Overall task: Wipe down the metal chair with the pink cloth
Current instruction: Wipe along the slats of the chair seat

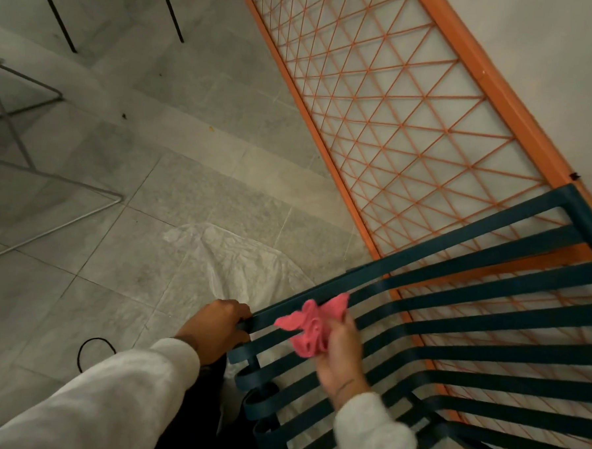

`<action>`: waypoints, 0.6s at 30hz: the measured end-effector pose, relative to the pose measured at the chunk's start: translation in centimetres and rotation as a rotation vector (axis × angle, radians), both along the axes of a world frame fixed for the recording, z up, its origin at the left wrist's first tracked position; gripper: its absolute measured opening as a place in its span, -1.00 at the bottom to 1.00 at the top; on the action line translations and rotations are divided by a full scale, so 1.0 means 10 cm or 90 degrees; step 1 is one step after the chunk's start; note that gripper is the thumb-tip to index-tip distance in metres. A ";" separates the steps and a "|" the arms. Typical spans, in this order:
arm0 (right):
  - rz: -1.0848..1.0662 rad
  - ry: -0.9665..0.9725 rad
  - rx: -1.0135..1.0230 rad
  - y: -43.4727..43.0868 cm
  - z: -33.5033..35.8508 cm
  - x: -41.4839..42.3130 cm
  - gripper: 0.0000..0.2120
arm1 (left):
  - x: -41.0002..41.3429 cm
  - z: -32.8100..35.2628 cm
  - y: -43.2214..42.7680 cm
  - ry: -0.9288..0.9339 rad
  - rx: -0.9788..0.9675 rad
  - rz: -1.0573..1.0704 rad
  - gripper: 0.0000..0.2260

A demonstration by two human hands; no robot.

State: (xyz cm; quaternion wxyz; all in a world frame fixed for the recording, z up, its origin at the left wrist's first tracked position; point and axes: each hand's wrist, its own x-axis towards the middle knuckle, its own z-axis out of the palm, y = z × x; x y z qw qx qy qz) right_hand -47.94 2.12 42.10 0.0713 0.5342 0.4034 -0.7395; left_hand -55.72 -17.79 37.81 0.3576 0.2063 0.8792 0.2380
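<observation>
Pink cloth (311, 326) bunched in right hand (341, 355); left hand (215, 326) clasps metal chair (469, 353).

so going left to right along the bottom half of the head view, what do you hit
black cable loop on the floor → left hand gripping the chair's end → pink cloth → right hand holding the cloth → dark slats of the metal chair

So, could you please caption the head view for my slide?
Left hand steadies the dark slatted metal chair while the right hand holds the pink cloth.
</observation>
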 end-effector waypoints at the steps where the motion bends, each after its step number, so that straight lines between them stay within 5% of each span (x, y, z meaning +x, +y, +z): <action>1: 0.006 -0.015 -0.047 -0.21 -0.02 0.07 -0.65 | 0.00 0.00 0.00 0.001 -0.003 0.000 -0.82; 6: 0.009 -0.066 -0.152 -0.70 -0.11 0.22 -0.51 | 0.01 0.02 0.01 0.004 -0.013 0.002 -0.82; 14: -0.063 -0.009 0.031 0.72 0.14 -0.11 -0.65 | 0.04 0.03 0.00 0.001 0.001 0.008 -0.76; 18: -0.037 -0.017 0.013 0.44 0.01 -0.03 -0.59 | 0.03 0.03 0.00 0.004 -0.009 0.000 -0.77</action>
